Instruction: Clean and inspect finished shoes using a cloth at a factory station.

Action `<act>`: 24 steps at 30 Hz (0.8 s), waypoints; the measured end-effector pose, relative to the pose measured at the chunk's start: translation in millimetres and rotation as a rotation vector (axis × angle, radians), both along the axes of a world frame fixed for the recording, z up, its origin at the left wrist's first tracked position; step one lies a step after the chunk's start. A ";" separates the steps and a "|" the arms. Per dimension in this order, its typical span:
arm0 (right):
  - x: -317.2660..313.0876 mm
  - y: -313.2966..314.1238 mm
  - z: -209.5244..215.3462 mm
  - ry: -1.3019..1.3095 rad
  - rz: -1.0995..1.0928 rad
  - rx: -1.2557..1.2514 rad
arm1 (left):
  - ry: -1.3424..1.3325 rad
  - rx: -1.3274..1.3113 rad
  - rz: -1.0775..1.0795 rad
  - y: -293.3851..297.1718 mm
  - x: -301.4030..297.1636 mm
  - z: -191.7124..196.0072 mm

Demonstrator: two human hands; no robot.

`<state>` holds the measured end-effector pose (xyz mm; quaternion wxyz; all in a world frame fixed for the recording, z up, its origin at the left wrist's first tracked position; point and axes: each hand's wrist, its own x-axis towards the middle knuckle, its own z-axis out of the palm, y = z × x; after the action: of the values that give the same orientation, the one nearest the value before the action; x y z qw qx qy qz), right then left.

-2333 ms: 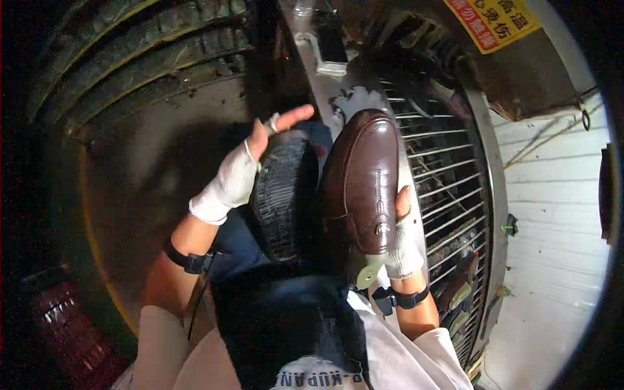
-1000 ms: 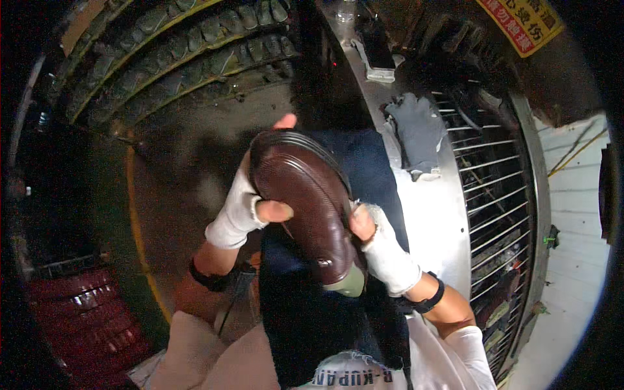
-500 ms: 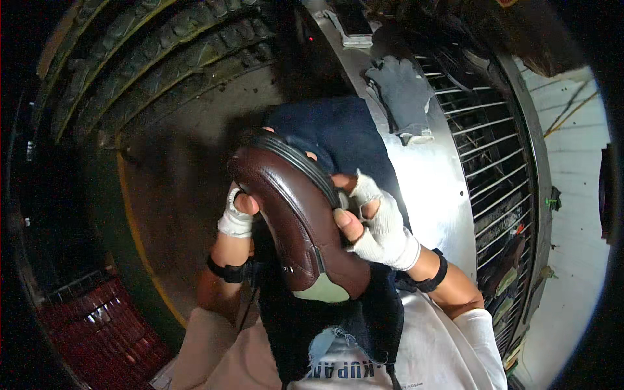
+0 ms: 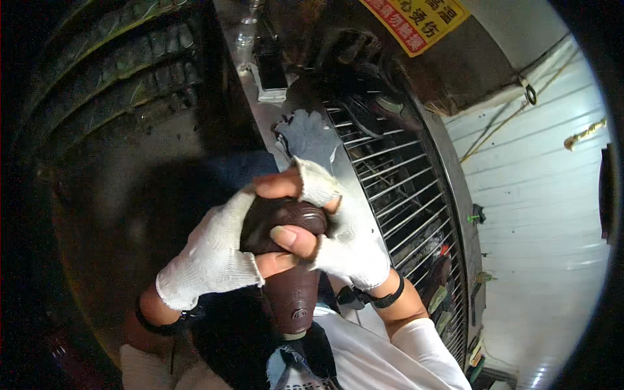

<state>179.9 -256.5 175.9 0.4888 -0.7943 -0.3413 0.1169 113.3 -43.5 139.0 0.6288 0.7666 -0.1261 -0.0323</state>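
A dark brown leather shoe [image 4: 290,296] is held in front of my body with both hands. Its rounded front lies between my hands, while the part with a small embossed mark points toward me. A sliver of pale green shows at its near end. My left hand [image 4: 214,250], in a white fingerless glove, grips the shoe's left side. From the right, my right hand [image 4: 344,240], gloved alike, wraps its front with the thumb lying across the top. The sole and several fingertips are hidden.
On a metal ledge to the right lie a grey glove [image 4: 309,140] and a dark phone-like slab [image 4: 270,71]. Beyond it run metal bars [image 4: 396,175], with more shoes [image 4: 442,276] on them. Racks [image 4: 123,91] stand at the far left; a yellow-red sign [image 4: 422,26] hangs far right.
The shoe has turned from its side, with the black sole edge showing, to its top facing up. My left hand has come over it. The view has swung to the right.
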 end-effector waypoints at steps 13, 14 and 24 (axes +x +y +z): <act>-67.9 9.2 -57.2 0.539 -0.206 0.392 | -0.162 0.110 0.693 -8.6 -20.0 7.1; -63.0 -0.5 -60.8 0.473 -0.180 0.316 | -0.151 0.185 0.636 -7.0 -26.8 -0.1; -21.0 -73.9 -73.0 0.728 -0.331 0.050 | 0.122 0.126 0.310 -38.5 -60.9 -27.5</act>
<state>158.9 -330.4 102.9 0.6093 -0.7329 -0.0158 0.3023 52.4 -82.1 111.4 0.5836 0.8112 0.0345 0.0108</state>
